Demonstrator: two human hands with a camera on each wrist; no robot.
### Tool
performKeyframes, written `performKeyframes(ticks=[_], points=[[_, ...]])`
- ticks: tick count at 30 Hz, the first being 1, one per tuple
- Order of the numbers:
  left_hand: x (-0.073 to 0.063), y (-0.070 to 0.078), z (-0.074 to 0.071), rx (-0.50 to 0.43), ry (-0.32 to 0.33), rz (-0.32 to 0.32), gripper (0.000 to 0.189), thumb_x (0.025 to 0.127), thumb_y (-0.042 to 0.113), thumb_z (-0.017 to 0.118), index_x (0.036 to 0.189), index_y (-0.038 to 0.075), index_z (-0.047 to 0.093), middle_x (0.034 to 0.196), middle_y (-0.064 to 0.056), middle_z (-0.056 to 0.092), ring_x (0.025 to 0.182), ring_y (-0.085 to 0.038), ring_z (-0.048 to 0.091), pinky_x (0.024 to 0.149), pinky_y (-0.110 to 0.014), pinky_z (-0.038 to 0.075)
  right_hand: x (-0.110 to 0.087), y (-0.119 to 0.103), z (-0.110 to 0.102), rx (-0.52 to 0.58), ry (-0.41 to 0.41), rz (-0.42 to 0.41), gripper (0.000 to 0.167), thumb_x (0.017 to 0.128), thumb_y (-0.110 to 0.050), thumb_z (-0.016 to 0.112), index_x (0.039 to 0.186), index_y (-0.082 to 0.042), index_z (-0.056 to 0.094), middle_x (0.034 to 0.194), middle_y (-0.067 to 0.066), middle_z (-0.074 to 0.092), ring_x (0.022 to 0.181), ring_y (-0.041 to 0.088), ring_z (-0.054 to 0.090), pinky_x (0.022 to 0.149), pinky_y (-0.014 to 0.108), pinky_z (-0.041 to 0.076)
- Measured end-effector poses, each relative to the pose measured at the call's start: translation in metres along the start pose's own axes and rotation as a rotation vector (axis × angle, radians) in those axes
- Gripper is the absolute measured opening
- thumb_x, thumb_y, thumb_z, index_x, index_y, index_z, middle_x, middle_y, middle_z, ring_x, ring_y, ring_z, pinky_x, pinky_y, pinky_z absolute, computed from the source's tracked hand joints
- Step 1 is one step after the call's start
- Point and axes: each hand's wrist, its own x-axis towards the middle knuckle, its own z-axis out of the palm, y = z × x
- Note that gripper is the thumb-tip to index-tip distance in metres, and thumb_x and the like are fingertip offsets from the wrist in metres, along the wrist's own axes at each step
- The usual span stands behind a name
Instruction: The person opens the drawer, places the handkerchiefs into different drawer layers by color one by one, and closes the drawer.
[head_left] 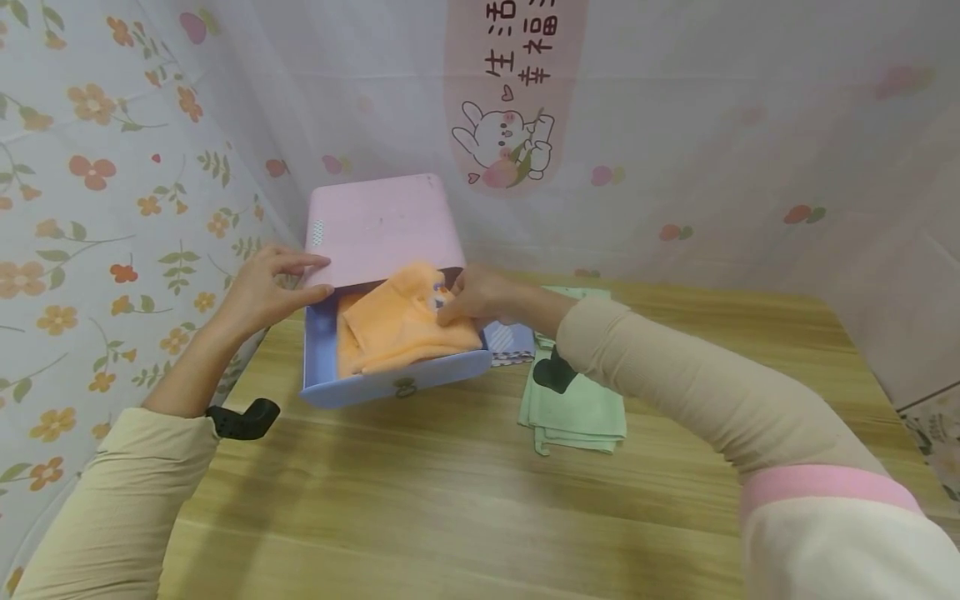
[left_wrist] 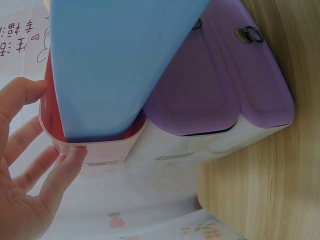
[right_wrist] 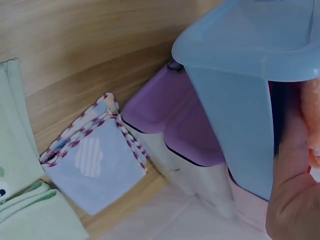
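A blue drawer (head_left: 318,346) stands pulled out of the top of a pink drawer cabinet (head_left: 382,221). Inside it lies a folded orange towel (head_left: 397,321) with a small blue and white decoration. My right hand (head_left: 480,296) pinches the towel near its right back corner, and in the right wrist view its fingers dip behind the drawer's wall. My left hand (head_left: 266,287) rests at the cabinet's left front corner. Seen from the left wrist, its fairly straight fingers (left_wrist: 65,167) touch the rim of the opening around the drawer.
Below the blue drawer are two closed purple drawers (left_wrist: 195,85) with ring pulls. To the right on the wooden table (head_left: 450,500) lie a folded blue cloth (right_wrist: 100,165) with a braided edge and folded green cloths (head_left: 581,408). Printed curtains (head_left: 675,150) hang behind and at the left.
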Motion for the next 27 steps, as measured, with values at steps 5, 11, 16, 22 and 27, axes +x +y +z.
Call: performKeyframes(ticks=[5,11,16,22,27], points=[[0.0,0.0,0.0,-0.01,0.001,-0.001,0.046,0.079,0.027,0.067,0.116,0.002,0.057,0.111,-0.016,0.041,0.104,-0.034,0.043,0.071,-0.04,0.038,0.003,-0.001,0.002,-0.105,-0.015,-0.019,0.019,0.074,-0.013,0.069,0.07,-0.001,0.054,0.071,0.007,0.059,0.065,0.017,0.06,0.061,0.026,0.051],[0.0,0.0,0.001,-0.012,0.001,-0.003,0.047,0.079,0.027,0.067,0.116,0.002,0.057,0.111,-0.016,0.041,0.104,-0.034,0.043,0.07,-0.04,0.038,0.003,-0.003,0.007,-0.177,-0.02,-0.068,0.024,0.072,-0.009,0.068,0.066,-0.005,0.045,0.067,0.004,0.05,0.057,0.015,0.056,0.054,0.024,0.05],[0.0,0.0,0.001,-0.006,-0.001,-0.005,0.047,0.079,0.028,0.067,0.117,0.002,0.057,0.111,-0.016,0.041,0.103,-0.033,0.043,0.071,-0.04,0.037,0.004,-0.003,0.011,-0.192,-0.015,-0.081,0.034,0.072,-0.007,0.066,0.061,-0.008,0.033,0.062,0.002,0.041,0.05,0.012,0.049,0.047,0.021,0.045],[0.0,0.0,0.0,-0.005,-0.001,-0.002,0.047,0.079,0.028,0.067,0.117,0.002,0.057,0.112,-0.016,0.041,0.104,-0.034,0.043,0.071,-0.041,0.037,0.004,-0.004,0.011,-0.222,0.005,-0.09,0.023,0.074,-0.007,0.064,0.069,-0.005,0.042,0.066,0.004,0.047,0.052,0.013,0.052,0.048,0.021,0.046],[0.0,0.001,0.001,-0.013,-0.004,-0.004,0.047,0.079,0.028,0.067,0.117,0.003,0.057,0.112,-0.015,0.04,0.104,-0.034,0.043,0.071,-0.04,0.038,0.005,-0.004,0.011,-0.345,0.022,-0.132,0.022,0.073,-0.009,0.063,0.067,-0.006,0.043,0.063,0.002,0.045,0.048,0.011,0.047,0.044,0.019,0.04]])
